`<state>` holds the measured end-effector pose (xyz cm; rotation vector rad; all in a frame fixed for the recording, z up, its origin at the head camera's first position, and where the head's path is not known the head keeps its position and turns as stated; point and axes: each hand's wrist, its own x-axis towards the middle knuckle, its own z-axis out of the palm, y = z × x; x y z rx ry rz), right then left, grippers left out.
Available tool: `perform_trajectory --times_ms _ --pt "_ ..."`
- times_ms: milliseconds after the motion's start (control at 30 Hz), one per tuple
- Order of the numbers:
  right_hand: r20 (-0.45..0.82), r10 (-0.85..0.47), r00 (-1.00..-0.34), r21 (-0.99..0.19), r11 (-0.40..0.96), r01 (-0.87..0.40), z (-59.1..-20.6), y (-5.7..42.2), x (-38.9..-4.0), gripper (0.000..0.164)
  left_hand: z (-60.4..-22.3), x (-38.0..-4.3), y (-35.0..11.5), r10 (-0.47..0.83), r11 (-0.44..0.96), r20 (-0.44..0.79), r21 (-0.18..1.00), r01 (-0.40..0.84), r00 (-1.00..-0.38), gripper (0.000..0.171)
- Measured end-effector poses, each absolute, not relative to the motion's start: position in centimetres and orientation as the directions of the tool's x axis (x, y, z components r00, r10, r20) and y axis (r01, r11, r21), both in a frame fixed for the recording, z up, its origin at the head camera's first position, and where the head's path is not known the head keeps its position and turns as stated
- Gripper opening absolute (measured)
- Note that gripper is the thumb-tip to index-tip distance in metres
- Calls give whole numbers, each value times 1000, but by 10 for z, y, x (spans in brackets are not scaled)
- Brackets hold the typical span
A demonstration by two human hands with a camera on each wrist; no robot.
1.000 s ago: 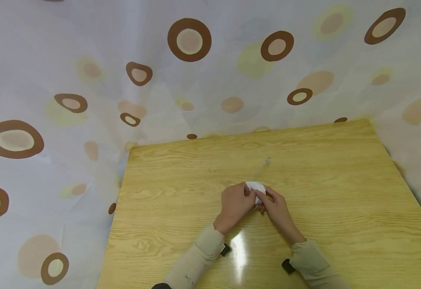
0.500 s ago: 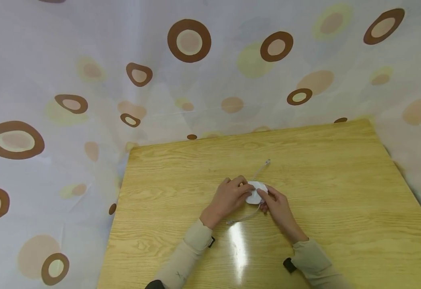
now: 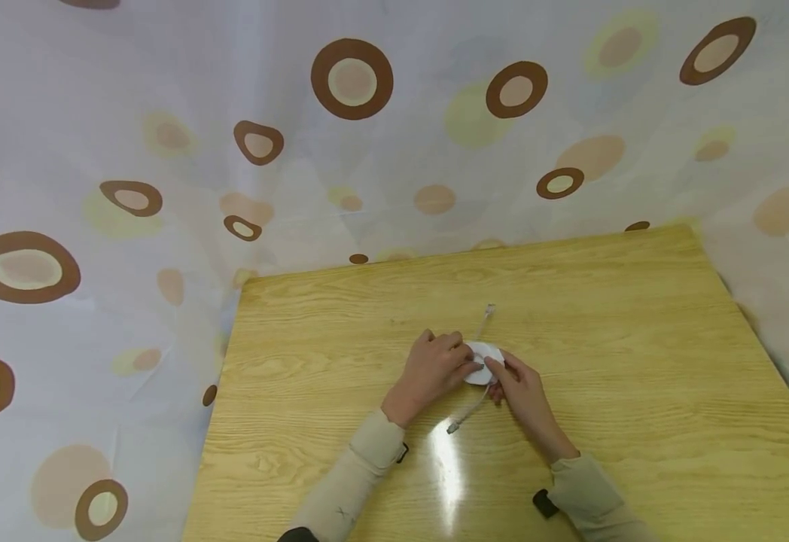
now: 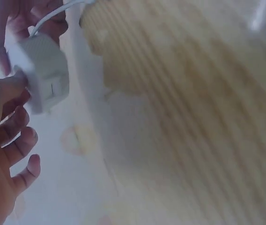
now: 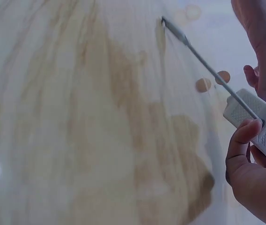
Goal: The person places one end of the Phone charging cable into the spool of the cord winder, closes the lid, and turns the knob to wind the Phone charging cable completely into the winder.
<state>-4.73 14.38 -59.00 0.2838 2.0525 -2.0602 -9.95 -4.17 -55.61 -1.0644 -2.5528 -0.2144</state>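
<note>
A white, many-sided cable winder [image 3: 477, 376] with ribbed, textured sides is between my hands above the table. My right hand [image 3: 525, 395] grips its right side, thumb on top and fingers curled beneath. My left hand [image 3: 431, 374] has its thumb and forefinger at the upper face; in the left wrist view the left hand's other fingers [image 4: 23, 145] curl loosely beside the winder [image 4: 46, 75]. A thin cable [image 5: 217, 77] leaves the winder on two opposite sides. One plug end [image 3: 489, 309] points to the back of the table, the other plug end [image 3: 453, 427] to the front.
The wood-grain table [image 3: 340, 324] extends around both hands. A pale sheet [image 3: 421, 150] with brown and yellow circles stands along the table's back and sides. A black strap piece [image 3: 545, 503] sits at the right sleeve. Light glares on the tabletop in front.
My left hand has drawn back to the left, uncovering more of the winder and the front cable end. That front plug has swung right and forward; the back plug has shifted left.
</note>
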Motion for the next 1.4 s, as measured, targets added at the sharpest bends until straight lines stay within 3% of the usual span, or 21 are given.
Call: perform_trajectory --times_ms 100,200,333,433,500,567,700,833,1133,1400 --pt "-286 -5 -958 -958 -22 286 -588 141 -48 53 -559 -95 -35 599 745 412 30 667 -687 21" --pt "-284 -12 -959 -958 -33 284 -586 139 -49 55 -559 -89 -26 493 804 379 147 577 -783 23" --pt "-283 -20 -959 -958 -44 284 -585 136 -49 54 -557 -81 -17 269 847 204 415 332 -941 27" --pt "-283 -3 -959 -959 -31 283 -585 136 -51 53 -556 -79 -16 187 814 111 538 217 -976 28" --pt "-282 0 -959 -959 -14 282 -586 137 -52 54 -557 -79 -19 230 801 141 535 270 -963 25" --pt "-286 4 -958 -958 -9 286 -586 138 -54 53 -558 -81 -25 324 797 219 461 390 -920 18" --pt "-283 -3 -959 -959 -14 283 -585 141 -55 54 -559 -87 -37 540 750 371 197 632 -756 10" --pt "-288 -16 -957 -957 -20 288 -583 143 -54 55 -557 -94 -45 665 686 373 37 727 -647 17" --pt "-301 -15 -954 -954 -4 301 -587 145 -53 58 -549 -103 -47 737 642 337 -81 762 -585 17" --pt "-306 -14 -952 -951 -38 306 -588 143 -51 54 -557 -105 -45 708 665 393 -91 742 -586 18"
